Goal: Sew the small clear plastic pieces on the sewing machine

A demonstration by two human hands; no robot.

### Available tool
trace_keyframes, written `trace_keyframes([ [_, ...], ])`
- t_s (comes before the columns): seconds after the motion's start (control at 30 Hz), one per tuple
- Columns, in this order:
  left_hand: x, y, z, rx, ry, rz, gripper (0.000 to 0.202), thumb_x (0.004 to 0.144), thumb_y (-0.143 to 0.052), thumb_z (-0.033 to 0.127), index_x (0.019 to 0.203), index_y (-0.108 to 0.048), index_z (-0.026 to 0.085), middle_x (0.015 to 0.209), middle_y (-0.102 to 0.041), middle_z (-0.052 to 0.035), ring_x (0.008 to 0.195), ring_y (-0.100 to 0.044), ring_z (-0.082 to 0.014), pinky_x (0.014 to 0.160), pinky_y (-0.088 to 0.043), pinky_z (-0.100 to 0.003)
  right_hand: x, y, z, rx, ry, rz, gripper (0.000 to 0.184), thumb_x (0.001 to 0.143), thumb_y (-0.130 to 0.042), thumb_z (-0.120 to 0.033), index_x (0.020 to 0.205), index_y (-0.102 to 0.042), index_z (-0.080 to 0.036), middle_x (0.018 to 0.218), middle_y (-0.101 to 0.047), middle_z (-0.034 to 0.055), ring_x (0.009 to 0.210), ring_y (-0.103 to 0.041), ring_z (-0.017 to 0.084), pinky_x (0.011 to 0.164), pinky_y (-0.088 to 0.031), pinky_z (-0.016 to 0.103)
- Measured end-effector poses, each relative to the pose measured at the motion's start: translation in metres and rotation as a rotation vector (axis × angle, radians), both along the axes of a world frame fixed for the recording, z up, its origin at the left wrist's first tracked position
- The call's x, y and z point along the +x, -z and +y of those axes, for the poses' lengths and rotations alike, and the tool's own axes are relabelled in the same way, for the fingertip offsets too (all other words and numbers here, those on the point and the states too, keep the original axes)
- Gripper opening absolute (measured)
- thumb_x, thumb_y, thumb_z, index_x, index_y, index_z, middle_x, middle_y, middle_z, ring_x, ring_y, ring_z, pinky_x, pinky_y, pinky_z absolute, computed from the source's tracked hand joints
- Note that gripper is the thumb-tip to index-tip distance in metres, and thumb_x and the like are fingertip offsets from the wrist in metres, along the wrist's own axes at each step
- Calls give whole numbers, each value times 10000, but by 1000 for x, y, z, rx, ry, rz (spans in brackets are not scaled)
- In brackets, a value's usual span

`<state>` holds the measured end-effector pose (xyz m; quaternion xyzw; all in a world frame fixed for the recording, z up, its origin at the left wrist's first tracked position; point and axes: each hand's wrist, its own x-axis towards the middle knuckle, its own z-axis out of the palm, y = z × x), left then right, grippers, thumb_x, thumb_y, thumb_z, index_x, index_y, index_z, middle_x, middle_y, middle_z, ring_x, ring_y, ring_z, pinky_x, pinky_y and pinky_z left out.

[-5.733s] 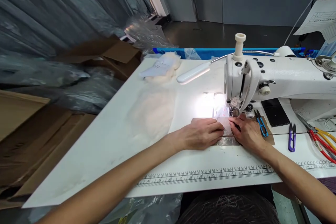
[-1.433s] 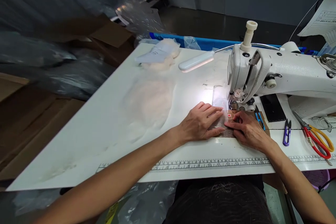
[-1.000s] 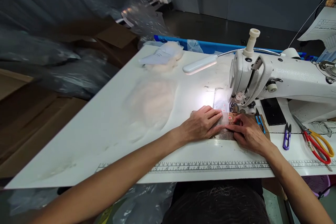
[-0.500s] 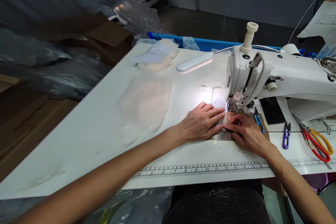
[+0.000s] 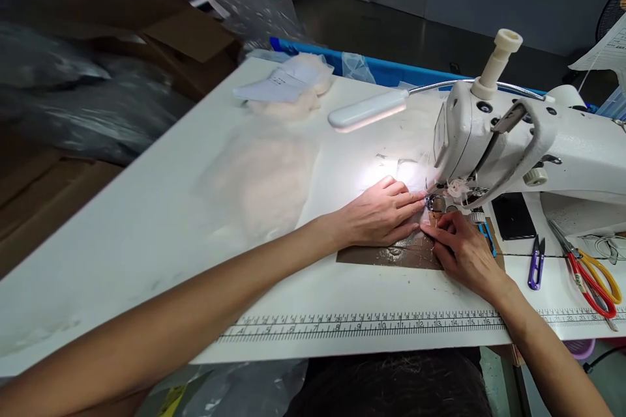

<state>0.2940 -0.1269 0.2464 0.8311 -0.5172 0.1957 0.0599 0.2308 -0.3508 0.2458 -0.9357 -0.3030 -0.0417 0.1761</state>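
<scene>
My left hand [image 5: 379, 215] lies flat, fingers stretched toward the needle of the white sewing machine [image 5: 518, 143], pressing a small clear piece of material [image 5: 415, 177] under the lamp's glare. My right hand [image 5: 460, 247] rests beside it, fingers bent and pressed down at the presser foot [image 5: 435, 203]; what lies under its fingertips is hidden. Both hands sit on a brown taped patch [image 5: 391, 254] on the white table [image 5: 195, 221].
A lamp head [image 5: 366, 111] on a gooseneck hangs over the table. Blue snips [image 5: 488, 236], purple snips [image 5: 536, 264], red and yellow scissors [image 5: 594, 273] and a black phone [image 5: 513, 216] lie right. A ruler strip [image 5: 391, 324] runs along the front edge. Pale fabric pile [image 5: 288, 88] far left; cardboard boxes beyond.
My view has tilted and moved closer to the machine. Both hands have slid forward toward the needle, uncovering more of the brown patch behind them.
</scene>
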Motion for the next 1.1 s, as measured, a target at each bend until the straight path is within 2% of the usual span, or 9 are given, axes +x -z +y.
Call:
trace_keyframes([
  [0.27, -2, 7, 1, -47, -29, 67, 357, 991, -401, 348, 1126, -631, 110, 1116, -692, -125, 872, -581, -228, 728, -429, -361, -1, -2, -1, 27, -2, 26, 401, 891, -496, -127, 1239, -668, -227, 1048, -575, 106, 753, -566, 181, 711, -550, 339],
  [0.63, -3, 6, 0, -93, -19, 69, 353, 986, -398, 338, 1113, -639, 112, 1126, -696, -130, 867, -594, -243, 709, -433, -376, -1, 0, -1, 82, -16, -36, 379, 889, -479, -118, 1189, -691, -212, 1019, -576, 99, 740, -562, 168, 696, -553, 327],
  [0.87, -3, 5, 0, -93, -1, 58, 358, 1000, -381, 330, 1110, -638, 106, 1137, -697, -125, 865, -599, -239, 740, -433, -381, -1, 0, 0, 76, -3, -19, 377, 894, -481, -121, 1196, -688, -215, 1024, -573, 102, 760, -563, 172, 699, -551, 322],
  [1.1, -6, 4, -3, -44, -41, 39, 363, 998, -378, 330, 1127, -638, 112, 1157, -683, -127, 871, -586, -234, 763, -450, -389, -1, 1, -1, 60, 6, -16, 381, 885, -490, -116, 1179, -702, -233, 1011, -577, 93, 737, -561, 169, 695, -548, 328],
])
